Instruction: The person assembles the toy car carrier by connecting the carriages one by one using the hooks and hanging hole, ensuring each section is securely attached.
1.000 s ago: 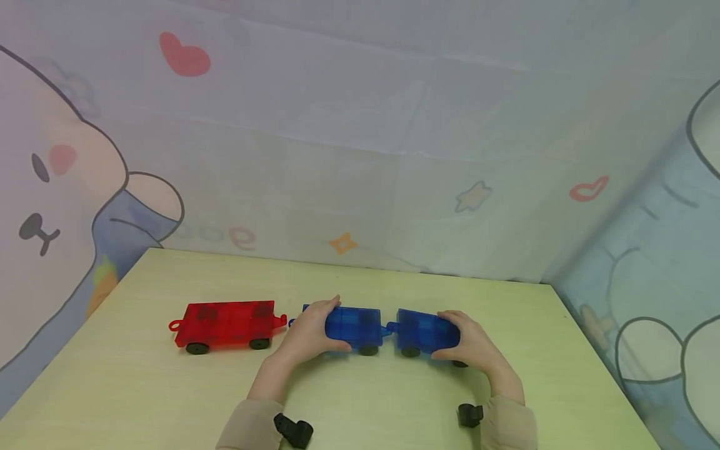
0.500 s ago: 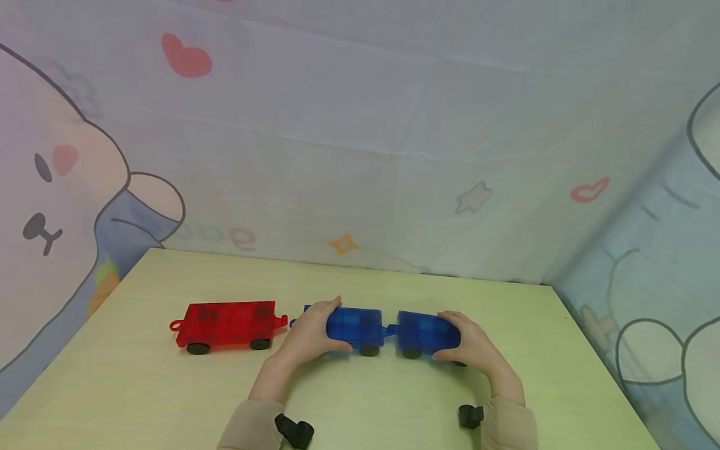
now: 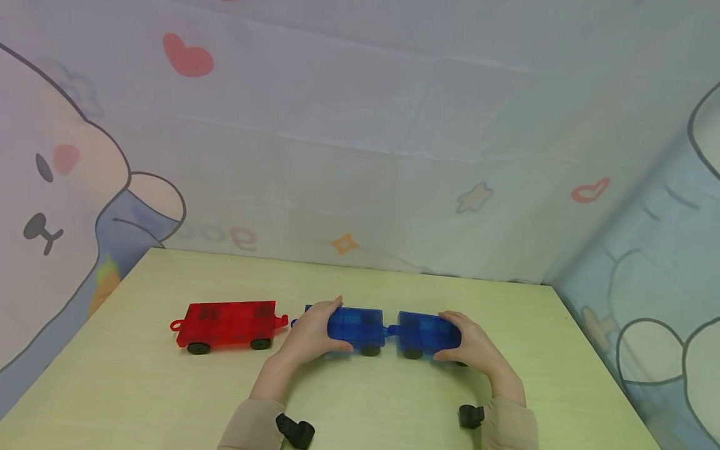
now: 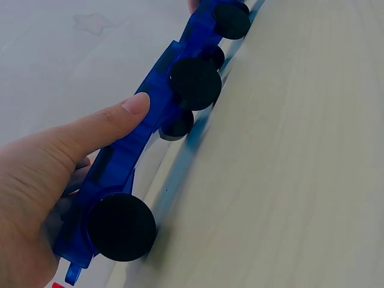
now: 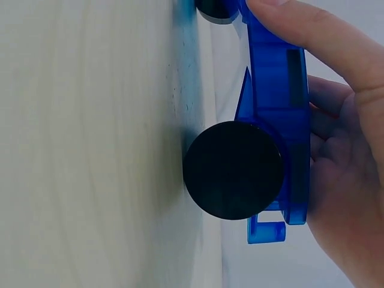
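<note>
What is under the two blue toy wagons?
Under the left blue wagon and the right blue wagon, black wheels stand on the table. Each hand covers its wagon's outer end.

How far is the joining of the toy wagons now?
Done: the two blue wagons look joined end to end. In hand: the left hand grips the left blue wagon, the right hand the right blue wagon. Left: the red wagon stands apart, untouched.

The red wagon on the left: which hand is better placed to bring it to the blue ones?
Probably the left hand. It grips the left blue wagon, right beside the red wagon. The right hand holds the right blue wagon, farthest from it.
</note>
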Tool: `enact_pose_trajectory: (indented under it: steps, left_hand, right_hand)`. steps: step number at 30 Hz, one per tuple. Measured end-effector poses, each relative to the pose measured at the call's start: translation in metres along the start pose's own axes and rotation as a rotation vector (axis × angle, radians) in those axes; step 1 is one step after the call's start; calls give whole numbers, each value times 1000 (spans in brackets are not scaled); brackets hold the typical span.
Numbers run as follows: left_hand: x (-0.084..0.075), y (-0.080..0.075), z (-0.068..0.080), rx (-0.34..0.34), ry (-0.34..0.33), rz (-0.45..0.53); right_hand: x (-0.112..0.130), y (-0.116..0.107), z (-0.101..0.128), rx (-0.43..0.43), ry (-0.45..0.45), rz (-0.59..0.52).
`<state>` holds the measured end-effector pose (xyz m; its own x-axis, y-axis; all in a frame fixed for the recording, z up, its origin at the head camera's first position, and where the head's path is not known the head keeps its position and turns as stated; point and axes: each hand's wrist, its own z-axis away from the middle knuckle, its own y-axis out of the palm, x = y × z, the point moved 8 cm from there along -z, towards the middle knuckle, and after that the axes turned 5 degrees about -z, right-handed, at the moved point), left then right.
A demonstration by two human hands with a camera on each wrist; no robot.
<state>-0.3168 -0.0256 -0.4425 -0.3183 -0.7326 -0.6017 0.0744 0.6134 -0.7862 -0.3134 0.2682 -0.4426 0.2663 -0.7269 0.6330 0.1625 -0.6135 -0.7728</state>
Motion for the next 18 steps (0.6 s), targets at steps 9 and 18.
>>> enact_pose_trajectory:
  steps: [9, 18]
  left_hand:
    - [-2, 1, 0, 8, 15, -10]
    - [-2, 3, 1, 5, 16, -11]
  right_hand:
    - [3, -2, 1, -3, 3, 12]
    - [2, -2, 2, 2, 6, 27]
